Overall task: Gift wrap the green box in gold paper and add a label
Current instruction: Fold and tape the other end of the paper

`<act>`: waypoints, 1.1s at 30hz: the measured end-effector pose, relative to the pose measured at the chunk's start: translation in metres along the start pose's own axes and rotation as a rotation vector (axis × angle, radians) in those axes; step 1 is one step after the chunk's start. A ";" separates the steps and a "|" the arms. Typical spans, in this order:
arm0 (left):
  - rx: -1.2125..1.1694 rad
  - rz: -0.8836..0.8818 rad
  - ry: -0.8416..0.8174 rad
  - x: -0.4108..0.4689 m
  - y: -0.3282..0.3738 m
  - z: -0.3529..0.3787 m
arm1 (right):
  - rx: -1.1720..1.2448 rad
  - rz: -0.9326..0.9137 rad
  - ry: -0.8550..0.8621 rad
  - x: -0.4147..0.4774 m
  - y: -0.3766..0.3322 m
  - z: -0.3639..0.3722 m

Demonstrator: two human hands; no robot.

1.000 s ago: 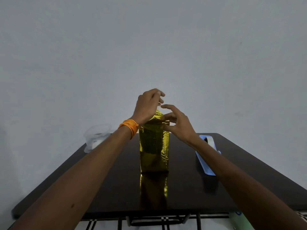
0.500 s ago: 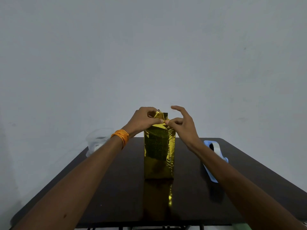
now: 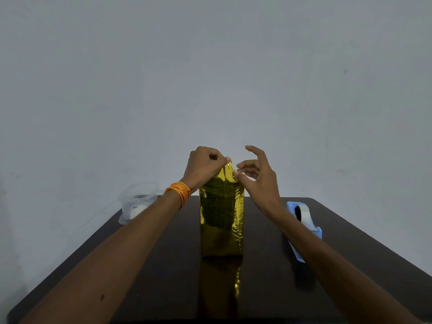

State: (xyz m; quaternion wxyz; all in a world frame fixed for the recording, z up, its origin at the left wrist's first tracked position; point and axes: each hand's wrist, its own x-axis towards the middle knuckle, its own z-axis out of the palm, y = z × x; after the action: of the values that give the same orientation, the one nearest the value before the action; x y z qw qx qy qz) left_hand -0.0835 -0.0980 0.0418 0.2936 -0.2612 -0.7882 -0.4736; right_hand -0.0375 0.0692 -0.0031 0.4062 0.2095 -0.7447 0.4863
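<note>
The tall box wrapped in shiny gold paper (image 3: 221, 216) stood upright mid-table (image 3: 327, 265); the left hand (image 3: 202, 168) pinched its top flap, while the right hand (image 3: 256, 177) had loosened, fingers spread, the fold unfinished

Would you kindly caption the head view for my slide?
Both hands fold gold paper atop the upright box on a dark table.

No readable text, brand, number or sign appears anywhere; the shiny gold-wrapped upright box (image 3: 221, 213) shows only an embossed swirl pattern.
</note>
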 end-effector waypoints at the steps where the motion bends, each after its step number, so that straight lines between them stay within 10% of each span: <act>1: 0.009 -0.001 0.012 0.000 0.000 0.000 | -0.039 -0.048 0.025 0.000 -0.001 0.000; 33: -0.028 0.053 -0.204 0.004 -0.007 -0.011 | 0.049 0.169 -0.128 0.021 -0.011 0.004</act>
State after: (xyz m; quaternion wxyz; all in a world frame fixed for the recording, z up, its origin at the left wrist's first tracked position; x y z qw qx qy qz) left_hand -0.0891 -0.1102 0.0445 0.2207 -0.3331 -0.8001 -0.4475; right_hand -0.0436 0.0624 0.0192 0.3103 0.1863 -0.7719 0.5227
